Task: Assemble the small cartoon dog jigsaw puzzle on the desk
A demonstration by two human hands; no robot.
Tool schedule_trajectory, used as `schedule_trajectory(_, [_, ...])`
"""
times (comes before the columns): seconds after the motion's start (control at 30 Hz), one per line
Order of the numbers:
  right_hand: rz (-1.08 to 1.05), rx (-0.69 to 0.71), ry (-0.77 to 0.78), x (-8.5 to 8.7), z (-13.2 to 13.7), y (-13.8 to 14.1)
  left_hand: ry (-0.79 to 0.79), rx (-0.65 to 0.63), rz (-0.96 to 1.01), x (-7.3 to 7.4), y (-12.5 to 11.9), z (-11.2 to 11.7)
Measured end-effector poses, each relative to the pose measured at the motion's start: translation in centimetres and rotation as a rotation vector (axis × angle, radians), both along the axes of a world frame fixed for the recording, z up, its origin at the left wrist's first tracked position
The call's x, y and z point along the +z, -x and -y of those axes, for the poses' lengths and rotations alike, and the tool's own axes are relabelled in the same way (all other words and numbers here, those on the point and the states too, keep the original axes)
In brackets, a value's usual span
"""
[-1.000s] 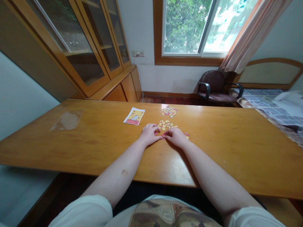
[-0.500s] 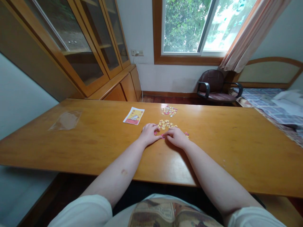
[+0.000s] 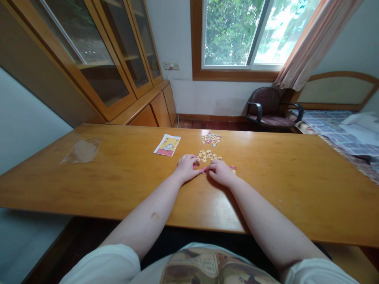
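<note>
My left hand (image 3: 187,168) rests on the table with its fingers bent and its thumb stretched out, a gap between them. In that gap lies a pink jigsaw piece (image 3: 194,167). The thumb tip reaches another pink jigsaw piece (image 3: 204,170), which the closed fingertips of my right hand (image 3: 219,172) press or pinch. Just beyond both hands is a loose pile of yellow jigsaw pieces (image 3: 207,155). Several pink and yellow pieces (image 3: 233,169) show at the right hand's far side, partly hidden by it.
A second pile of mixed pieces (image 3: 211,139) lies near the far edge of the wooden table (image 3: 133,177). Left of the piles is a picture card (image 3: 167,145) with a spotted animal. A clear plastic bag (image 3: 83,151) lies further left. Past the table stands an office chair (image 3: 268,106).
My right hand has shifted very slightly to the right, and a little more of the pink piece shows at its fingertips. My left hand has stayed in place.
</note>
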State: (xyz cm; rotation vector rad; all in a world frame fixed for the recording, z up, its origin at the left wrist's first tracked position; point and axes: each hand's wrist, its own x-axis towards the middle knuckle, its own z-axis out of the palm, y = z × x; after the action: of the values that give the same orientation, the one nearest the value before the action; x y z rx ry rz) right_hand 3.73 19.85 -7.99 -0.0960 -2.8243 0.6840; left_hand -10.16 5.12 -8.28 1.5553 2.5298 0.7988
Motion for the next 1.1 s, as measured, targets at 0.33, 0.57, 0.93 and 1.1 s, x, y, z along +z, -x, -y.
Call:
schedule_trajectory(0.33, [0.019,-0.005,0.001,-0.1,-0.2,-0.1,-0.029,-0.03,-0.008,-0.2,0.0,0.1])
schedule_trajectory(0.57, [0.036,-0.156,0.036,0.7,-0.5,-0.2,-0.038,-0.125,-0.006,0.0,-0.4,0.2])
schedule_trajectory(0.93, [0.258,-0.72,-0.127,3.2,-6.2,-2.9,0.015,-0.151,0.006,-0.2,-0.4,0.0])
schedule_trajectory(1.1, [0.467,-0.706,-0.109,3.4,-6.6,-3.2,0.02,-0.157,0.0,0.0,-0.4,0.1])
